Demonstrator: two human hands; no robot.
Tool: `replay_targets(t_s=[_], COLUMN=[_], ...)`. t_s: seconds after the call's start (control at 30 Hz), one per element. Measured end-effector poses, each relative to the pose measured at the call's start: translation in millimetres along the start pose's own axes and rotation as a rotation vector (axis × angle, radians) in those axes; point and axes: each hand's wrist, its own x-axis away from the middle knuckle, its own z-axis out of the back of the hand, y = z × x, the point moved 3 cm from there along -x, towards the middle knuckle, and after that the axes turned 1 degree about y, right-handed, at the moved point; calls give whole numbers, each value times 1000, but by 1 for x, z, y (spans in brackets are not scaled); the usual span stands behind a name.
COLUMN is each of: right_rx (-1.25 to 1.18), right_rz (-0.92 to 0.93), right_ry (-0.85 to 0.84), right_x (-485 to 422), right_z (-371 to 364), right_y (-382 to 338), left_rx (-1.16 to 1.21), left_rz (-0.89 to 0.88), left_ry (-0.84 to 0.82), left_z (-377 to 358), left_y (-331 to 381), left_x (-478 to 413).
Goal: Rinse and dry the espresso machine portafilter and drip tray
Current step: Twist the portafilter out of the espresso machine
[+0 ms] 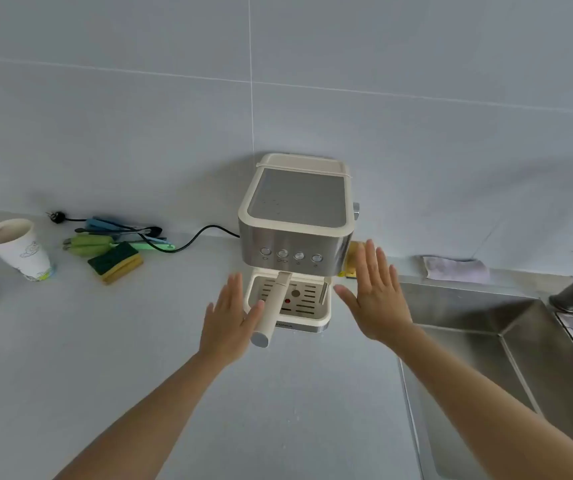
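Two bare hands are raised in front of the espresso machine (295, 216), both flat, fingers extended and spread, holding nothing. The left hand (231, 315) sits at the left side of the drip tray (325, 308), with its thumb just beside or touching the portafilter handle (273, 308); contact cannot be confirmed. The right hand (377, 296) sits at the right side of the tray, near the machine's lower right corner, apart from it.

The portafilter is locked under the machine's front panel. Its long axis runs from the machine outward toward the person, angled slightly left; the grey end cap of the handle points at the near edge of the countertop (139, 358) and overhangs the front lip of the drip tray. The drip tray is seated in the machine base, slotted grille up, with a red spot near its centre.

The machine stands against the back wall at the rear edge of the countertop. To the right lies the steel sink (486, 358), with a folded cloth (455, 268) behind its rear edge. Toward the rear left of the countertop lie a green-and-yellow sponge (115, 261), a bundle of utensils (122, 233) and a paper cup (18, 249).
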Motion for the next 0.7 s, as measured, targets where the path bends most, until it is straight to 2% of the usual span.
replay_targets(t_s=[0.13,0.2,0.3,0.53,0.7], right_rx=[-67,-77,-66,-54,55], right_rz=[19,45,99,144,123], right_ry=[124,137,144,37,27], right_x=[-19,-28,-45,-75,-79], right_z=[30,44,57,55,47], right_y=[-11,-22,-38,-53,-54], left_rx=[528,638,648,643,532], left_rz=[237,345,378,421,441], left_ry=[-140,-207,-250,-320,-325], left_z=[-7,-9,-8,-15,-27], left_y=[10,15,21,32,32], left_x=[3,3,-4,-14,-19])
